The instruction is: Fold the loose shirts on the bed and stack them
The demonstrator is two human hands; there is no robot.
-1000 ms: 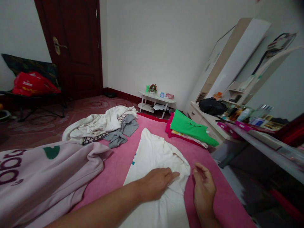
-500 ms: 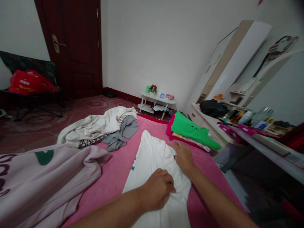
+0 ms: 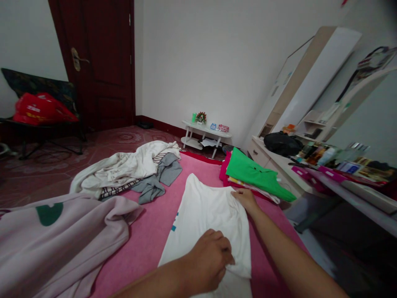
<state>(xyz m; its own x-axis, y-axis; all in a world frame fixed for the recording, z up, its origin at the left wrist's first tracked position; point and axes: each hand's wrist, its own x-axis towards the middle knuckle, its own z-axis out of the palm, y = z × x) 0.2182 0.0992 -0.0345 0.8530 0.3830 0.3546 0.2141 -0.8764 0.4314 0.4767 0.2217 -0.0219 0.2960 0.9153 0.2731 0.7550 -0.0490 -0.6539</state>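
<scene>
The left hand (image 3: 214,257), fingers curled, pinches a long white fabric garment (image 3: 204,211); beyond those fingers, the right hand (image 3: 247,199) pinches its corner

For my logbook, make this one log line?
left hand: pinching white shirt | right hand: touching its far corner | green garment: atop stack

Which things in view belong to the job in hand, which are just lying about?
Job, likely:
white garment, touched by left hand and right hand
untouched clothes: lilac sweatshirt, grey garment, green-topped pile

Apparently lying about:
red bag
black bag
pink-patterned box
</scene>
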